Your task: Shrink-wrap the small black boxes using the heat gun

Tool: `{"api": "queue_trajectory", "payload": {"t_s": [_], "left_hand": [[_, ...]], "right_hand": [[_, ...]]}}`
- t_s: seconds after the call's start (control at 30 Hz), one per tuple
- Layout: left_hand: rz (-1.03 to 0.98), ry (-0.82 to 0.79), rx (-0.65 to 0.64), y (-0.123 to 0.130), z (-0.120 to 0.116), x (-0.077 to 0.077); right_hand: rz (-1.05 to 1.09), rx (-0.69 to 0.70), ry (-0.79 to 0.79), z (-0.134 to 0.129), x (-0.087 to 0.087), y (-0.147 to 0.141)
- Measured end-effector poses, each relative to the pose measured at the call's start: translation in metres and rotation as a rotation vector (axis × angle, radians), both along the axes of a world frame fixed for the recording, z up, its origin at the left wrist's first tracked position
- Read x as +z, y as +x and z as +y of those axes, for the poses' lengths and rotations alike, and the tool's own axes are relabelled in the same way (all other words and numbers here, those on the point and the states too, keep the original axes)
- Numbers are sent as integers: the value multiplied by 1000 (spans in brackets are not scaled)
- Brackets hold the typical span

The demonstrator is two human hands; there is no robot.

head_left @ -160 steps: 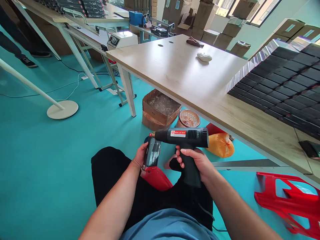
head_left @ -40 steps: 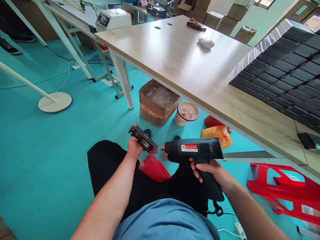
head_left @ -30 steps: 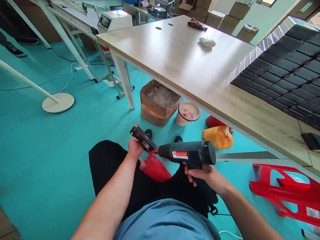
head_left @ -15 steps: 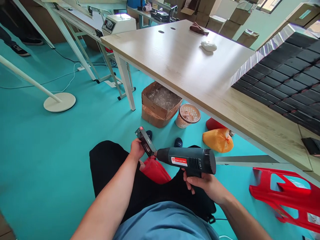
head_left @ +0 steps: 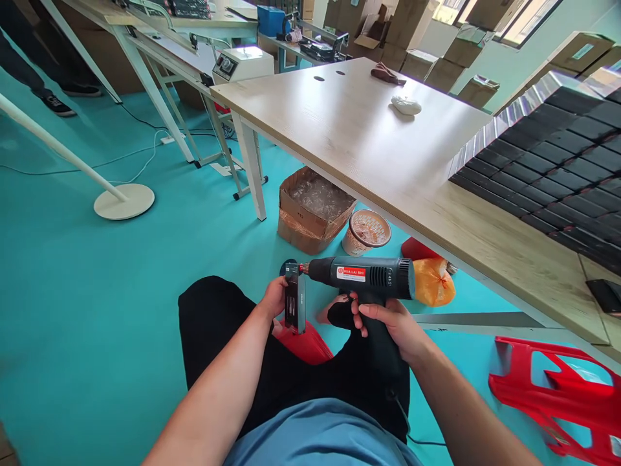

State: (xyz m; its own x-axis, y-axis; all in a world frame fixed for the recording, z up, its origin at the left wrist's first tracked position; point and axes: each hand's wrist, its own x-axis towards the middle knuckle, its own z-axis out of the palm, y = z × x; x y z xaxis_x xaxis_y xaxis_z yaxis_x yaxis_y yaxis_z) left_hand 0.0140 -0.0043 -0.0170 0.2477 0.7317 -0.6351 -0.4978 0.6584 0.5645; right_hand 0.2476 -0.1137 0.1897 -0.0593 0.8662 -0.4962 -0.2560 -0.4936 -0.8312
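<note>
My left hand (head_left: 275, 296) grips a slim black box (head_left: 295, 304) by its left side, holding it upright above my lap. Pointing left, a dark heat gun (head_left: 361, 275) with a red and white label is in my right hand (head_left: 385, 320), fingers around its handle. The gun's nozzle is at the upper right edge of the box; whether they touch I cannot tell. Beneath the box, between my legs, a red surface (head_left: 308, 343) shows.
A wooden table (head_left: 339, 129) stands ahead, with stacked black boxes (head_left: 557, 155) at right. Below are a carton (head_left: 310, 213) of clear film, a wastebasket (head_left: 367, 233) and an orange bag (head_left: 431, 283). A red plastic stool (head_left: 553, 388) lies at right.
The box has turned from a slant to upright. The heat gun has risen slightly, its nozzle going from the box's lower end to its upper end. The view has shifted a little.
</note>
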Motion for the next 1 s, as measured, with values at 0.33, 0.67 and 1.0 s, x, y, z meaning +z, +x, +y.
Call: {"api": "queue_trajectory", "payload": {"t_s": [0.33,0.67,1.0], "left_hand": [[324,332,-90,-3,-2,18],[870,867,-189,-3,4,-7],[972,937,-153,-7,2,-13]], "right_hand": [[-33,-21,-58,9,7,33],[-75,132,-52,9,10,19],[-194,180,8,21,10,-1]]}}
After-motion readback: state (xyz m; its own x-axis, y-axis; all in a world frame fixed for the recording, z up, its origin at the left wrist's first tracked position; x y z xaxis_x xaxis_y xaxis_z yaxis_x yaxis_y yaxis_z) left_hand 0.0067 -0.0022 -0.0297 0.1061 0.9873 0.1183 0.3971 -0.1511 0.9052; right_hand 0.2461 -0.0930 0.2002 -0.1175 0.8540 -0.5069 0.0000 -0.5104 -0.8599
